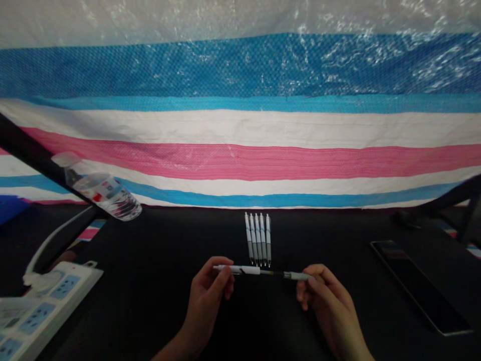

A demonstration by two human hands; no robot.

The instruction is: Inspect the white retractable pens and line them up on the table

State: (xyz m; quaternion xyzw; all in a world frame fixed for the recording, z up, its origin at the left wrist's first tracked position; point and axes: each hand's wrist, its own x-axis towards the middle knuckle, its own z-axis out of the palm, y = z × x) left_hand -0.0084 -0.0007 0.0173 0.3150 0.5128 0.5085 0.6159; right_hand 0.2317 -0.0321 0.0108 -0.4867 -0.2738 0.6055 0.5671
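Pen (272, 273) pulled into two sections, held level over the middle of the bench (338, 235); a thin dark refill (272, 273) shows between them; the left hand (206, 296) pinches the white barrel (240, 269) with narrow fingers (222, 277); the right hand (330, 301) grips the grey front section (295, 276) the same way; five assembled pens (257, 239) lie side by side just beyond; a clear plastic bottle (107, 195) leans against a black bar (37, 150) at far left; a white power strip (48, 311) sits near left; a dark tablet (417, 286) lies right; striped tarpaulin (240, 160) hangs beyond the bench.
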